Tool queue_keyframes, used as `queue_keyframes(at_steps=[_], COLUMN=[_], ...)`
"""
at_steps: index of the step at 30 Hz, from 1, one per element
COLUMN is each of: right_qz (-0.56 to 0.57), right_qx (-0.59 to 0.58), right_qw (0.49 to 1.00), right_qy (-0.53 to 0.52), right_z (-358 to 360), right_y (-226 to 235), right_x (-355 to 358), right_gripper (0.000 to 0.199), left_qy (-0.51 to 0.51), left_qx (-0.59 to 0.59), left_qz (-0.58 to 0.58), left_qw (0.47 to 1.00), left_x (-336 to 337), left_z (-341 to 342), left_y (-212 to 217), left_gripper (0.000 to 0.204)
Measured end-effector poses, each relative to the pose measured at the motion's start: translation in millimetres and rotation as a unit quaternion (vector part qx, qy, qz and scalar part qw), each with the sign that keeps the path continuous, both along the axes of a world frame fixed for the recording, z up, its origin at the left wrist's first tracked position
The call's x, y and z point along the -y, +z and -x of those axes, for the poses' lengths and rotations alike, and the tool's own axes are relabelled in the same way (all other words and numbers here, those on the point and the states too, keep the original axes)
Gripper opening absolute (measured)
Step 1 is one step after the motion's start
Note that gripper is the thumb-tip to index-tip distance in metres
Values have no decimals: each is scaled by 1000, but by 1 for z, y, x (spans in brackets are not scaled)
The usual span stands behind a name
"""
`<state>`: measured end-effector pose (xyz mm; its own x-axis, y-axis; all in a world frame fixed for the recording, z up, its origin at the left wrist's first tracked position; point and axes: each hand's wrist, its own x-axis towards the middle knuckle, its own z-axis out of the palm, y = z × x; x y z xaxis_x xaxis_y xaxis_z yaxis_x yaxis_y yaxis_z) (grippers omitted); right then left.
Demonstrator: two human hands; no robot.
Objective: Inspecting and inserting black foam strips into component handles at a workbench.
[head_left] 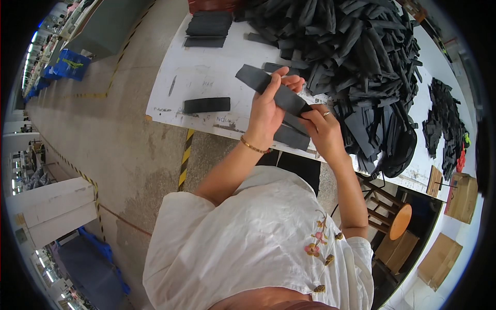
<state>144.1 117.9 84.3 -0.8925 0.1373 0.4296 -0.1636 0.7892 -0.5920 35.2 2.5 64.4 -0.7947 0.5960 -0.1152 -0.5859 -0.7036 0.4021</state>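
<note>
A flat dark-grey fabric strip (290,99) is stretched slantwise between my hands, above the front edge of the white table. Its middle lies in my left hand (271,101), the thumb pressed on top and the fingers behind. My right hand (321,126) pinches the strip's lower right end. Another strip (206,105) lies alone on the table to the left. Below my hands, more dark strips (292,136) rest at the table's edge, partly covered by my hands. Behind, a neat stack of strips (208,27) sits near the far left corner.
A large loose heap of dark strips (351,46) covers the table's right half, with a black bag (400,137) at its front. A smaller dark pile (443,119) lies further right. A wooden stool (400,221) and cardboard boxes (440,261) stand at lower right.
</note>
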Motion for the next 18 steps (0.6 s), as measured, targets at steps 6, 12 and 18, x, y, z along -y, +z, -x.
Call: queue_keyframes(at_steps=[6,12,18], right_qz=[23,26,30], right_qx=[-31,-37,-38], right_qw=[999,998,998], right_qy=[32,41,42], right_z=[8,13,15], right_y=[1,1,-3], right_x=[-6,-3,-3], right_gripper=[15,16,16], left_qy=[31,39,43], left_qx=[-47,-29,-10], left_qz=[20,10,10], left_qw=[998,999,999], left_x=[-6,-9,-11], left_z=[-11,-16,-17], left_y=[5,-2,-4], left_gripper=[34,33,32])
